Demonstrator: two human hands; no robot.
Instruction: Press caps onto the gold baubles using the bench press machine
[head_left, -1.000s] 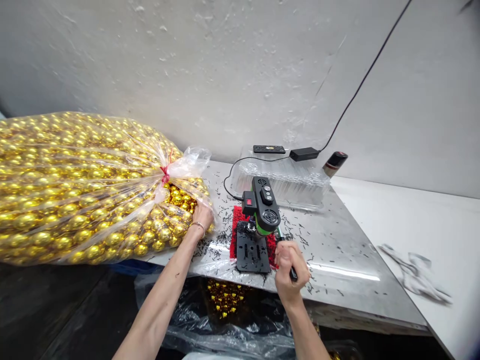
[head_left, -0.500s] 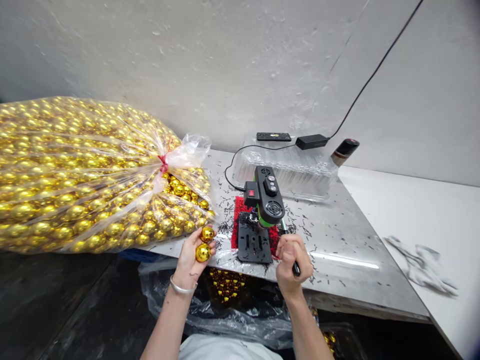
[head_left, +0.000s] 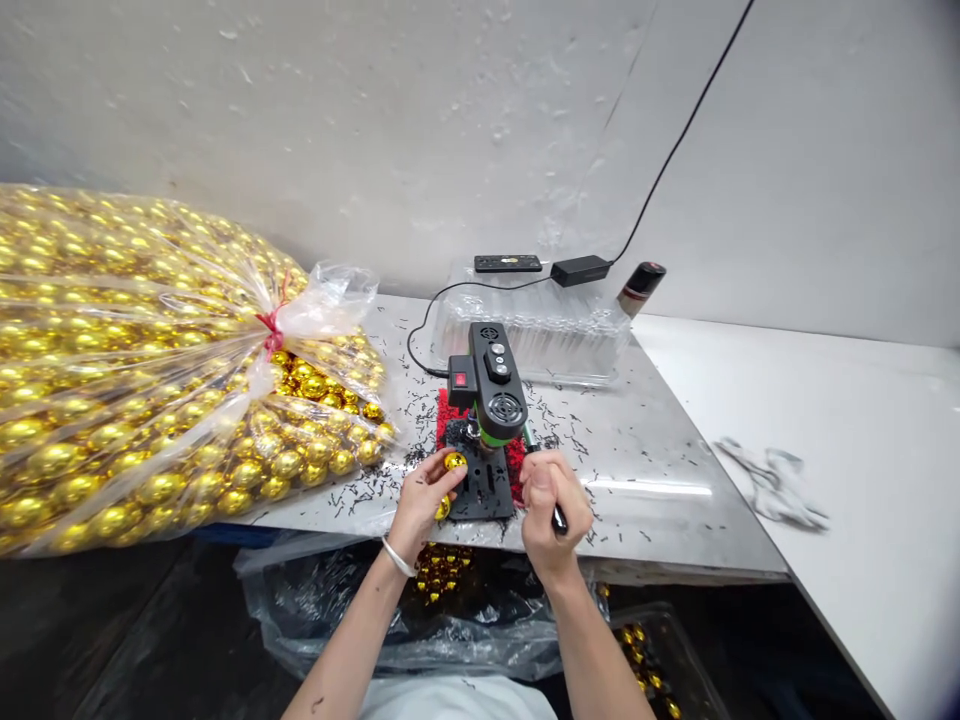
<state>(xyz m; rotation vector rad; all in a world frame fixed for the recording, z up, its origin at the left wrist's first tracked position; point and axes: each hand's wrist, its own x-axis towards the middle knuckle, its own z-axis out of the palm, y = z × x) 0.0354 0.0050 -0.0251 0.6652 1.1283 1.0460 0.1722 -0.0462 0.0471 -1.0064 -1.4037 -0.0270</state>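
My left hand (head_left: 425, 497) is closed on two shiny gold balls. One gold ball (head_left: 454, 461) is pinched at the fingertips, close to the front of a small black bench press (head_left: 498, 385); the other gold ball (head_left: 443, 507) sits lower, partly covered by the fingers. My right hand (head_left: 553, 508) is wrapped round the black-gripped lever (head_left: 559, 519) on the press's right side. Under the press head lies a slotted black base plate (head_left: 480, 490), on a red mat (head_left: 450, 405) strewn with black bits.
A big clear bag of gold balls (head_left: 135, 370), tied with red string, fills the left. Behind the press stand a clear plastic tray (head_left: 532, 345), a power adapter (head_left: 580, 270) and a spray can (head_left: 641, 288). Gloves (head_left: 772, 480) lie right. Below the edge hangs a plastic-lined container (head_left: 300, 600).
My left hand has turned from palm-up and moved right to the press plate, bringing the gold balls along. My right hand keeps its hold on the lever. The whole view has shifted.
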